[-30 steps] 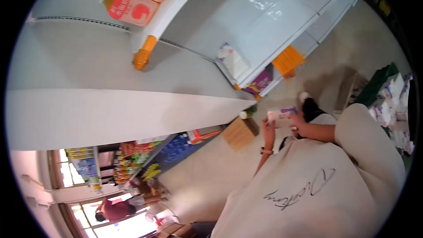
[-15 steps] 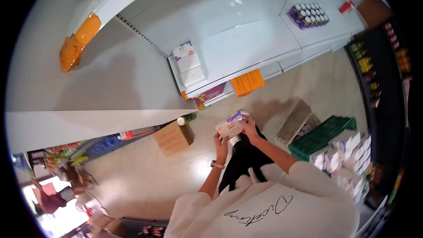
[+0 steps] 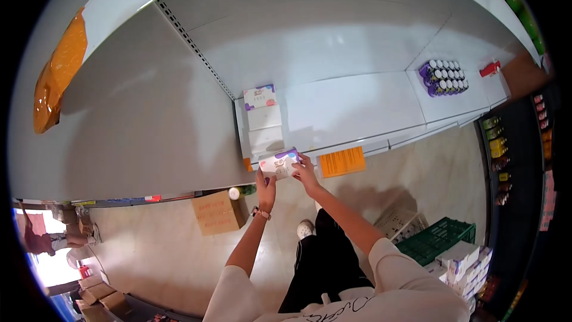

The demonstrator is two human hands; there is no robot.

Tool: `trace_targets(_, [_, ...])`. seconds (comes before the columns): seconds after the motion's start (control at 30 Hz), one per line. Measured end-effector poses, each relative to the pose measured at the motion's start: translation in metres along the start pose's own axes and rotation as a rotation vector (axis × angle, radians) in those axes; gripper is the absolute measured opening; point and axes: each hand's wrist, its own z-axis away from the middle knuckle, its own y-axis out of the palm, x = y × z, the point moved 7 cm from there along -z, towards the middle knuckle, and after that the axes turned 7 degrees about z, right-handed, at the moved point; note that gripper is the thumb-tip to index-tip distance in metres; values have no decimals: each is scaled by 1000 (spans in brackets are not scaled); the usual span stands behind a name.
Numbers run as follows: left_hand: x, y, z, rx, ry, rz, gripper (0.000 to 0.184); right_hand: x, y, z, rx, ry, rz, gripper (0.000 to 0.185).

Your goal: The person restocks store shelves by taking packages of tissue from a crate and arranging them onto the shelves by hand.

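A white tissue pack with purple, blue and coral patches is held between both hands, level with the shelf's front edge. My left hand grips its left end, and my right hand closes on its right end. Just beyond it, a row of similar packs lies on the white shelf at the left. The far one, a printed pack, shows its patterned face; the nearer ones, such as a plain white pack, show blank tops.
Purple bottles with white caps stand at the shelf's right end. An orange sheet hangs at its front. On the floor are a cardboard box, a green crate and stacked white packs. A person is at far left.
Both hands have carried the tissue pack forward from above the floor to the shelf's front edge. The camera view has moved closer to the shelf.
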Motion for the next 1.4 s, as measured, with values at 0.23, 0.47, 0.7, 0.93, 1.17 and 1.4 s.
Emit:
trace_targets(0.23, [61,73,-36,132,78,-37,65,-23,-50,-30,-126,93,-308,57])
trace_targets(0.47, [8,136,-87,237,-382,362,68,10,-90,-135,-115,60,-445,50])
trace_targets(0.7, [-1,176,-46,570,31,-17,51,-37,-76,-112,317,-37,-26,39])
trace_targets(0.93, [243,23,215,718,-327,-771,27,-356,-178,62,691,110,1593,44])
trace_targets(1.17, [198,-133,273,472,-715,-837,21,-256,-190,270,570,181,1487,45])
trace_targets(1.4, [163,-188,276,262,-717,-644,18,-246,-211,181,235,11,1221,25])
